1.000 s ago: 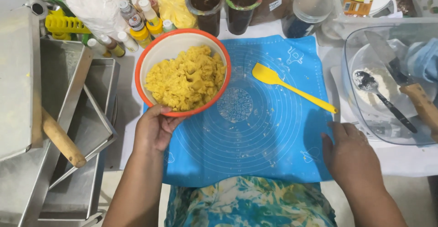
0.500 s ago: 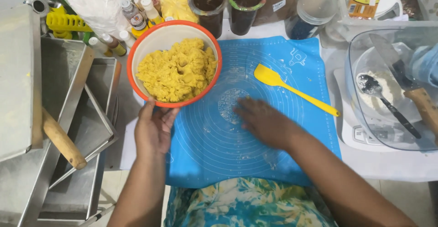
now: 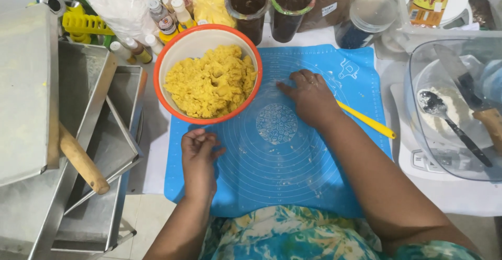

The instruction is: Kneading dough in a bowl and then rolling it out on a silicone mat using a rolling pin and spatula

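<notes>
An orange bowl (image 3: 172, 56) full of crumbly yellow dough (image 3: 212, 82) sits at the far left corner of a blue silicone baking mat (image 3: 282, 160). My left hand (image 3: 200, 160) rests on the mat just below the bowl's near rim, fingers curled loosely and holding nothing. My right hand (image 3: 312, 97) lies palm down on the upper middle of the mat, fingers spread toward the bowl. A yellow silicone spatula (image 3: 368, 121) lies on the mat, its blade hidden under my right hand and wrist.
Metal baking trays (image 3: 99, 150) and a wooden rolling pin (image 3: 83, 160) are stacked at the left. Two dark jars (image 3: 248, 3), small bottles (image 3: 167, 17) and a lidded jar (image 3: 366, 17) stand behind the mat. A clear bowl (image 3: 449, 150) at the right holds flour, a spoon and a knife.
The bowl has slid up and left toward the mat's far corner. My right hand moved from the mat's near right edge up across the mat to its upper middle, covering the spatula's blade.
</notes>
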